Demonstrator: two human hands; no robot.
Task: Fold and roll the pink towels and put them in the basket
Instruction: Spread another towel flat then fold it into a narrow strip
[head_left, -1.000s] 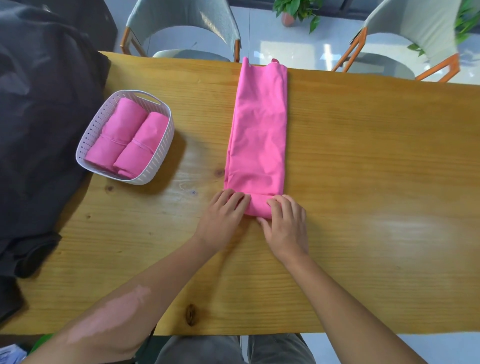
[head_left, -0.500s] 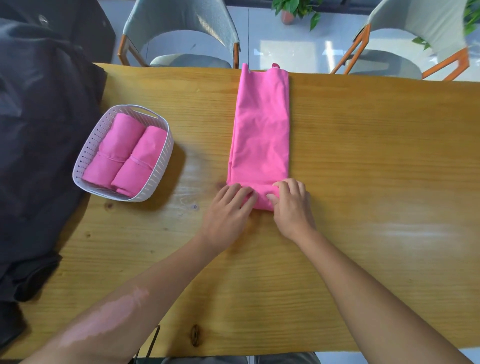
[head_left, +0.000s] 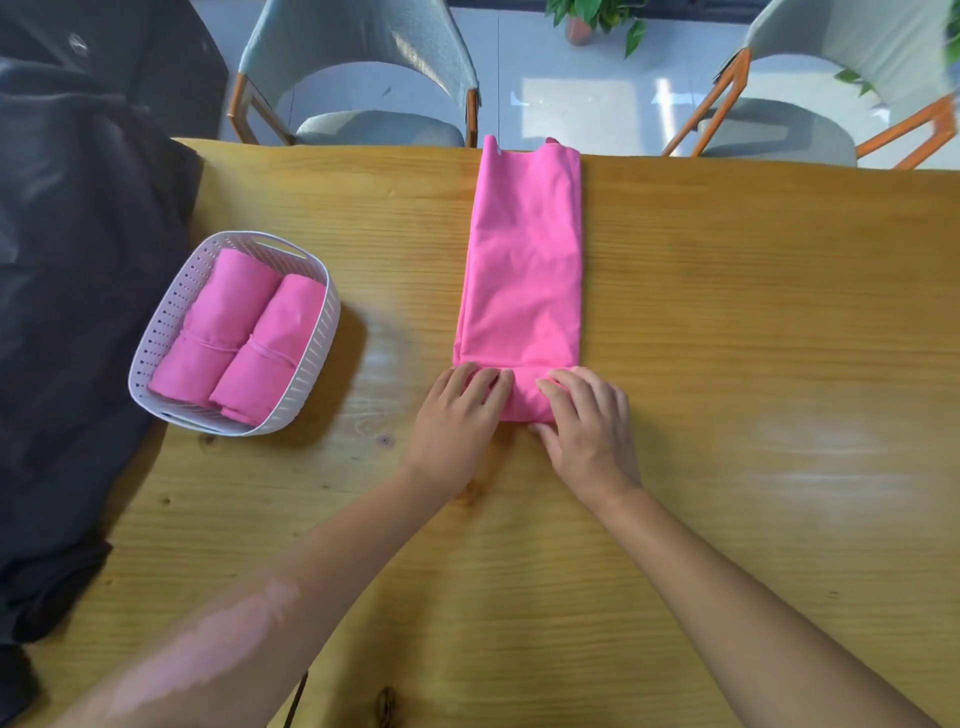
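My left hand (head_left: 460, 410) and right hand (head_left: 587, 415) sit side by side just below the centre of the frame, fingers close together and bent over the small roll at the near end of the pink towel (head_left: 524, 260). I read both as pressing down on and curling around that roll; whether the thumbs are tucked under it I cannot tell, since the backs of the hands hide them.

Beyond the fingertips the towel is folded into a long narrow strip that runs up the frame to the far edge of the wooden table (head_left: 753, 322), where its end just overhangs. Only a short stretch has been rolled; most of the strip lies flat.

At centre left stands the white basket (head_left: 322, 332), well apart from the strip, with two rolled towels (head_left: 234, 338) lying side by side inside and nearly filling it.

My judgement: two towels are finished, this one is folded and barely started on its roll. Left to do: roll it to the far end and carry it to the basket, where space looks tight.
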